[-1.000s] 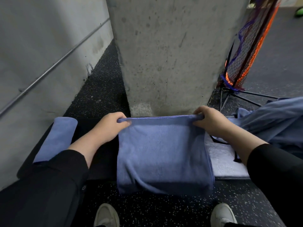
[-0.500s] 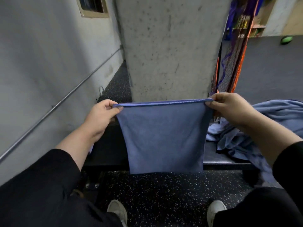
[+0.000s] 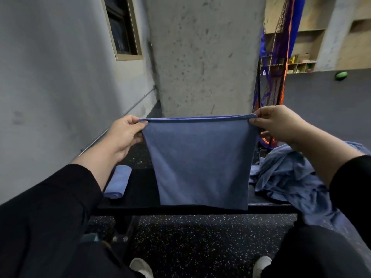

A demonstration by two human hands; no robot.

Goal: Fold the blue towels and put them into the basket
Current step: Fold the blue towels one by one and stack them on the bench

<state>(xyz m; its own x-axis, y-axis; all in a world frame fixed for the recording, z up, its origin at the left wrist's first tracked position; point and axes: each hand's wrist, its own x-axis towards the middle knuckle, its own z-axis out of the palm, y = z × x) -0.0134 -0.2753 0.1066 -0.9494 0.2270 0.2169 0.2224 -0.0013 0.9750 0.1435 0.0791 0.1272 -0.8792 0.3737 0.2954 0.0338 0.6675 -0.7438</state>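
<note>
Blue towel (image 3: pixel 200 163) held up in the air in front of the person, above the black bench (image 3: pixel 140 189), hanging flat from its top edge. Top edge looks doubled, so probably folded once already; judged partway through folding.

Left hand (image 3: pixel 125 135) pinches the top left corner, thumb and fingers clamped on the hem. Right hand (image 3: pixel 279 125) pinches the top right corner the same way, fingers curled over the edge. Edge pulled taut between them.

Handling: soft, limp, light cloth, drapes straight down with no stiffness, so it sags the moment a corner is let go. Not fragile, not slippery, a corner pinch is enough. Best hold is the corners or hem; for the next fold, likely bring the two corners together or lay it on the bench first.

Rolled towel (image 3: pixel 117 183) lies on the bench to the left, apart from the held one. Heap of unfolded towels (image 3: pixel 291 177) on the bench's right end, spilling off it. No basket clearly in view. Concrete pillar (image 3: pixel 202 57) behind, netting (image 3: pixel 275 77) to the right, speckled floor (image 3: pixel 190 237) below.
</note>
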